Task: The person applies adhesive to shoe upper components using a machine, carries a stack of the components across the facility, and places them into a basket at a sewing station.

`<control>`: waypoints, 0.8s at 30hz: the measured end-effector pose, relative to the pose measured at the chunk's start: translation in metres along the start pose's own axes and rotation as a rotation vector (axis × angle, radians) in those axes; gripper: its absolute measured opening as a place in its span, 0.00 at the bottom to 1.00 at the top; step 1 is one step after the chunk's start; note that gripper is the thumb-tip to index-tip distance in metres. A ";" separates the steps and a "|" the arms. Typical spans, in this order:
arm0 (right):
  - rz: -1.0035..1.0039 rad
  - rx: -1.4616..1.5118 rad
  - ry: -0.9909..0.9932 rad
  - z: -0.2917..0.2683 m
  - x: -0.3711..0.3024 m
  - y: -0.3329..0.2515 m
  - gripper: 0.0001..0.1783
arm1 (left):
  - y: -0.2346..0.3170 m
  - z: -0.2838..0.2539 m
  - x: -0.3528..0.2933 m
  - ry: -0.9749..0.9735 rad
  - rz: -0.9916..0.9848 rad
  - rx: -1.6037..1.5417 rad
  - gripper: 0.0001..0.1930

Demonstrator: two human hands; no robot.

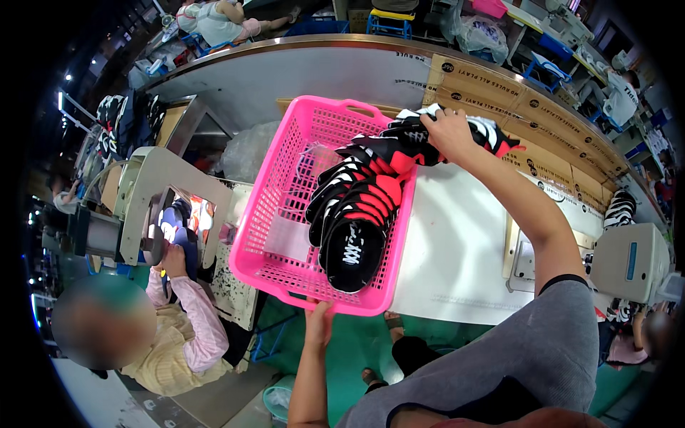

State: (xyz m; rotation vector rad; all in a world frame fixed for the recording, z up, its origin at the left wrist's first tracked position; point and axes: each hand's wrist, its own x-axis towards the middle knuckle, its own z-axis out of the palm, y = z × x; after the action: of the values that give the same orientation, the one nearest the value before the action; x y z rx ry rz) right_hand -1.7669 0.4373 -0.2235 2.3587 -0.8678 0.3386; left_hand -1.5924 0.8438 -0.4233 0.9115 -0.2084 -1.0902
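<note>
A pink plastic basket (246, 246) with slotted walls stands in front of me, its near edge jutting past the white table. My left hand (320, 319) is closed on the near rim, by the handle opening. Inside, along the right side, runs a curved row of nested shoe uppers (354, 251) in black, white and red. My right hand (448, 133) grips the far end of another run of these uppers (487, 133), which lies over the basket's far right rim and reaches onto the table. The fingertips are partly hidden among the uppers.
The white tabletop (457, 246) extends right to a sewing machine (631, 260). Cardboard (531, 118) lines the far partition. Left of the basket, a co-worker (178, 342) handles a dark upper at another sewing machine (153, 207). A bin (280, 396) stands on the green floor.
</note>
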 end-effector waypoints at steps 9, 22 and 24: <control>-0.111 -0.002 0.101 0.032 0.033 0.031 0.18 | -0.029 -0.028 0.030 0.024 -0.196 -0.129 0.20; -0.086 0.220 0.257 -0.008 0.039 0.086 0.21 | -0.048 -0.039 0.038 0.076 -0.135 -0.086 0.12; -0.150 0.258 0.300 -0.022 0.038 0.082 0.21 | -0.051 -0.045 0.039 0.061 -0.144 -0.088 0.18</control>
State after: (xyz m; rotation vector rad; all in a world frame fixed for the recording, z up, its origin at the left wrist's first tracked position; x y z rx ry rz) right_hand -1.7928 0.3816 -0.1541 2.5001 -0.5274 0.7579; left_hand -1.5826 0.8274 -0.4999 0.8900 -0.0449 -1.1937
